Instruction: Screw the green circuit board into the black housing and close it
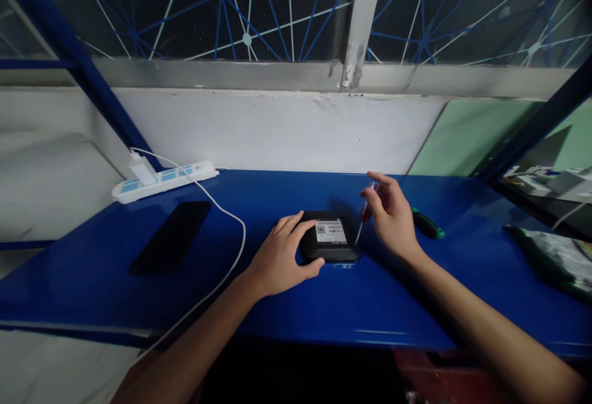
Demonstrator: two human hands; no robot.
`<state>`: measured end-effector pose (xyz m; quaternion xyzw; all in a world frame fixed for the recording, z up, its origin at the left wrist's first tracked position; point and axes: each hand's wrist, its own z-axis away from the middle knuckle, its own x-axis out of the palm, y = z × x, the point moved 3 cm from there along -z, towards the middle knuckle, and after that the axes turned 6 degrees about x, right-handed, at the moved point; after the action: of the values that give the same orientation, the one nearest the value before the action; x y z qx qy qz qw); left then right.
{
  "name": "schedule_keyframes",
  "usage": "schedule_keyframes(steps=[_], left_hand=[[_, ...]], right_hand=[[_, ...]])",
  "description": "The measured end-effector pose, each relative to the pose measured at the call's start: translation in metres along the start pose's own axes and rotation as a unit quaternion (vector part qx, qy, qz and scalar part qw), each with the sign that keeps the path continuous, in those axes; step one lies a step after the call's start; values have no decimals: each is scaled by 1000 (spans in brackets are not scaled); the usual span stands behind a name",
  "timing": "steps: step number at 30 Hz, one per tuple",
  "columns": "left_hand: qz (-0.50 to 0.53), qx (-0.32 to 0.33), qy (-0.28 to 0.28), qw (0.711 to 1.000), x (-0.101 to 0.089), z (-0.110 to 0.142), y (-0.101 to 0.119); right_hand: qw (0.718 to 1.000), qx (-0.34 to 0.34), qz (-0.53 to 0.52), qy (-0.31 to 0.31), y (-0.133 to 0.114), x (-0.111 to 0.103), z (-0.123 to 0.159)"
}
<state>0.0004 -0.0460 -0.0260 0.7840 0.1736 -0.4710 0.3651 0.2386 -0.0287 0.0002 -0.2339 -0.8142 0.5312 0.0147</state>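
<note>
A flat black electronic device [330,252] with a white printed label [330,231] lies on the blue table. My left hand [284,256] steadies it from the left, fingers over its left side and thumb at the near edge. In my right hand [389,216] is a screwdriver [366,211] with a clear and red handle, pinched between thumb and fingers. Its metal shaft slants down to the device's right edge, where the tip looks to be touching or very near; exactly how it meets the edge is too small to tell.
Right of my right hand lies a green-and-black handled tool [428,225]. A dark phone-like slab [171,237] rests at left, near a white power strip [166,181] with a charger. Its white cable [243,237] curves across the table [370,314]. A plastic packet [555,256] sits far right.
</note>
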Motion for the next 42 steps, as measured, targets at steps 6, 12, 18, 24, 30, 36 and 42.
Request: schedule_keyframes(steps=[6,12,18,24,30,36,42], left_hand=[[-11,1,7,1000,1,0,-2],[-17,-1,-3,1000,0,-1,-1],[-24,-3,-9,1000,0,0,2],[-17,2,1,1000,0,0,0],[-21,0,-8,1000,-1,-1,2],[-19,-3,-12,1000,-1,-2,3],[-22,-2,-16,1000,0,-1,1]], right_hand=[[1000,-23,6,-2,-4,2,5],[1000,-22,-3,-1,-6,2,6],[999,-3,-39,-23,-5,3,3],[999,-26,-36,22,-9,-3,-2],[997,7,-72,-20,-9,0,2],[999,-11,-50,1,-8,1,0],[998,-4,-63,-10,-10,0,2]])
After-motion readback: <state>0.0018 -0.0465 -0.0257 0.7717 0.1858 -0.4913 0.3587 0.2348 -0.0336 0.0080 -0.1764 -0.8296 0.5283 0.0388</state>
